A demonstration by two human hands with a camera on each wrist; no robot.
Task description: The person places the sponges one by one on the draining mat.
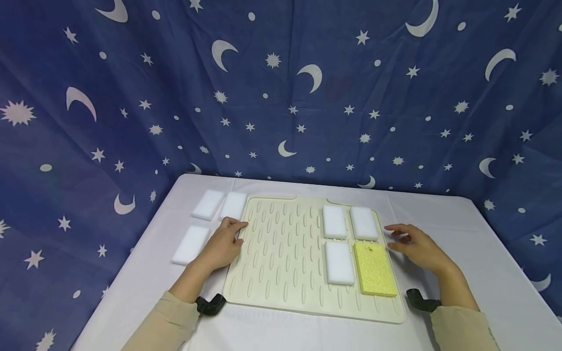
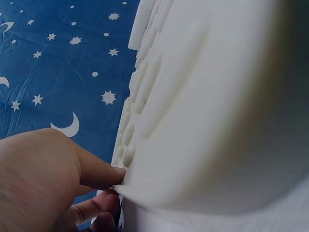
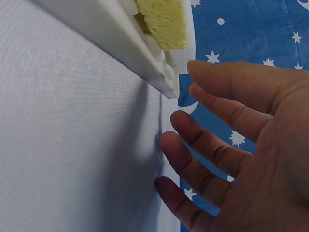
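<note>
A cream dish drying mat with raised oval ridges lies on the table. My left hand pinches its left edge; in the left wrist view the thumb is on top with curled fingers below. Beside the mat's right edge, my right hand hovers with loosely bent, spread fingers, holding nothing. On the mat's right half sit three white sponges, at back left, back right and front left. A yellow sponge with a small dark spot fills the front right of that group.
Left of the mat lie three more white sponges, two at the back and one nearer, close to the left forearm. A white cloth covers the table. Behind hangs a blue curtain with moons and stars.
</note>
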